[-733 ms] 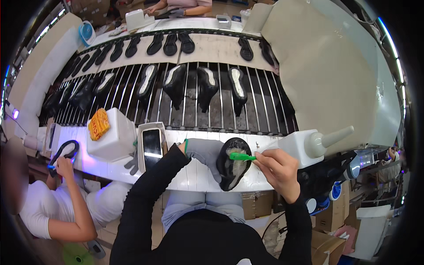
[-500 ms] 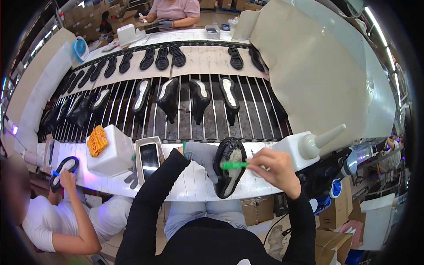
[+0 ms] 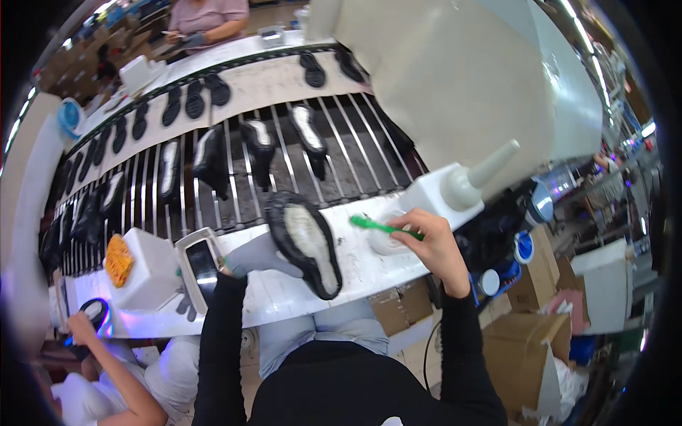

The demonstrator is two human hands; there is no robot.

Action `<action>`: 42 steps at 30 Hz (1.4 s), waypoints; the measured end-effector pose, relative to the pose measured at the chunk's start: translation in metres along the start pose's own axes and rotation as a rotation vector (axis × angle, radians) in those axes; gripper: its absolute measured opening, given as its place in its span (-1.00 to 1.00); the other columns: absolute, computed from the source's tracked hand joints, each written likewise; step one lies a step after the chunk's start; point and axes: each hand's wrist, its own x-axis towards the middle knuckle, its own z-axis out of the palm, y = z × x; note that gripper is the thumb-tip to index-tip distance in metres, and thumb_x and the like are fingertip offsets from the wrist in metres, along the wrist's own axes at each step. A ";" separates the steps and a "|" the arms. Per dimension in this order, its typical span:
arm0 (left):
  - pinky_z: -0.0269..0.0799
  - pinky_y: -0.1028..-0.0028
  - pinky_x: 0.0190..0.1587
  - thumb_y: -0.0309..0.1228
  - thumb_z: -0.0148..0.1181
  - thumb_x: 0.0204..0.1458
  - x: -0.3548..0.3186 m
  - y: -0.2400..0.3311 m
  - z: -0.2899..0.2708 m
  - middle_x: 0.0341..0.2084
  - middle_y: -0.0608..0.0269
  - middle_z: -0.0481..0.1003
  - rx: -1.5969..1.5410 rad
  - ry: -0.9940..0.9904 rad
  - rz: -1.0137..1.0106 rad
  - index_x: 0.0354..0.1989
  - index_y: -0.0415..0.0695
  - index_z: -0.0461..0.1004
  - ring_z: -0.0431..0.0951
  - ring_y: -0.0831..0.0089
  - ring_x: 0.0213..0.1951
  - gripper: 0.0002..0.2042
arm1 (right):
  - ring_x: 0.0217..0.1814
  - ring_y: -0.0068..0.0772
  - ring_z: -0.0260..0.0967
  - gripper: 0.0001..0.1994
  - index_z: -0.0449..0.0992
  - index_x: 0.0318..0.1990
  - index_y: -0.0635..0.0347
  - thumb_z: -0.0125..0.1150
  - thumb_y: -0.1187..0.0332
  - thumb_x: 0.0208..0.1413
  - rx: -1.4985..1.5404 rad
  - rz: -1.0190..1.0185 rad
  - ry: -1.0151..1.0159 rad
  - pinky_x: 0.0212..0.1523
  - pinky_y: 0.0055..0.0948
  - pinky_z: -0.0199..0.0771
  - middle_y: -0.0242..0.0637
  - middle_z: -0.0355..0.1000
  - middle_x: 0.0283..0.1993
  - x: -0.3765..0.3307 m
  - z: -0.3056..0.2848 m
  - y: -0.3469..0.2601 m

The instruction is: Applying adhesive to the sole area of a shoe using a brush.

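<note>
My left hand (image 3: pixel 257 257), in a grey glove, grips a black shoe (image 3: pixel 307 238) by its left side. The shoe's pale underside faces up, ringed by a dark, shiny edge. Bare, my right hand (image 3: pixel 433 245) pinches the handle of a green brush (image 3: pixel 391 227) between thumb and fingers. The brush head points left, apart from the shoe. Just under the brush sits a round white dish (image 3: pixel 386 245), partly hidden by my right hand.
A white bottle with a long nozzle (image 3: pixel 458 186) lies behind my right hand. Beyond the white table edge, a roller conveyor (image 3: pixel 284 160) carries several black shoes; soles lie on the belt farther back. A white box (image 3: pixel 145 273) stands left. Co-workers sit at left and far side.
The green brush has left the shoe's underside and moved right, over the white dish. My left hand still grips the shoe, now more tilted. The whole view has shifted and turned.
</note>
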 end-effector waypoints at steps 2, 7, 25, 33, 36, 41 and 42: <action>0.29 0.34 0.28 -0.48 0.62 -0.38 -0.014 -0.015 0.021 0.15 0.18 0.40 -0.295 0.158 0.018 0.28 -0.17 0.25 0.38 0.36 0.18 -0.08 | -0.37 -0.12 0.48 -0.85 0.54 -0.32 0.31 0.34 0.44 -0.01 -0.175 0.241 0.164 -0.33 -0.31 0.45 -0.11 0.51 -0.32 -0.027 0.005 0.035; 0.38 0.34 0.20 -0.49 0.58 -0.39 -0.026 -0.051 0.058 0.06 0.21 0.46 -0.523 0.430 0.057 0.23 -0.20 0.28 0.46 0.39 0.09 -0.13 | -0.32 0.05 0.46 -0.86 0.49 -0.38 0.30 0.31 0.42 0.02 -0.446 0.320 0.275 -0.32 -0.12 0.42 -0.08 0.47 -0.36 -0.069 0.040 0.075; 0.44 0.35 0.14 0.12 -0.12 0.26 -0.031 -0.026 0.125 0.08 0.06 0.46 -1.447 0.374 -0.092 0.28 -0.19 0.26 0.52 0.30 0.03 -0.35 | -0.61 -0.72 0.24 -0.76 0.57 -0.09 0.39 0.13 0.37 0.26 0.903 0.584 0.194 -0.67 -0.74 0.07 -0.28 0.57 -0.36 -0.065 0.035 0.109; 0.42 0.44 0.09 -0.03 -0.15 0.32 -0.031 0.035 0.119 0.03 0.12 0.45 -0.870 0.466 0.000 0.22 -0.29 0.25 0.50 0.44 0.00 -0.45 | -0.40 -0.57 0.41 -0.88 0.64 -0.27 0.32 0.35 0.58 -0.01 0.530 -0.018 -0.068 -0.41 -0.61 0.35 -0.29 0.55 -0.32 -0.013 0.005 -0.005; 0.38 0.45 0.11 -0.04 -0.16 0.33 -0.030 0.055 0.115 0.04 0.12 0.44 -0.742 0.464 0.060 0.24 -0.32 0.23 0.48 0.47 0.02 -0.44 | -0.34 -0.48 0.48 -0.85 0.66 -0.29 0.26 0.43 0.52 -0.07 0.347 -0.119 -0.203 -0.34 -0.54 0.42 -0.28 0.54 -0.34 -0.018 0.005 -0.018; 0.30 0.44 0.15 0.00 -0.08 0.28 -0.024 0.074 0.115 0.06 0.10 0.42 -0.571 0.460 0.182 0.31 -0.34 0.15 0.43 0.44 0.03 -0.35 | -0.37 -0.46 0.47 -0.85 0.65 -0.28 0.28 0.43 0.50 -0.06 0.234 -0.164 -0.086 -0.35 -0.53 0.42 -0.28 0.51 -0.38 -0.013 0.007 -0.026; 0.30 0.44 0.15 0.00 -0.08 0.28 -0.025 0.075 0.114 0.06 0.10 0.42 -0.568 0.464 0.188 0.31 -0.34 0.15 0.43 0.44 0.03 -0.35 | -0.37 -0.46 0.47 -0.85 0.65 -0.28 0.28 0.43 0.50 -0.06 0.233 -0.171 -0.086 -0.35 -0.53 0.42 -0.28 0.51 -0.38 -0.011 0.008 -0.026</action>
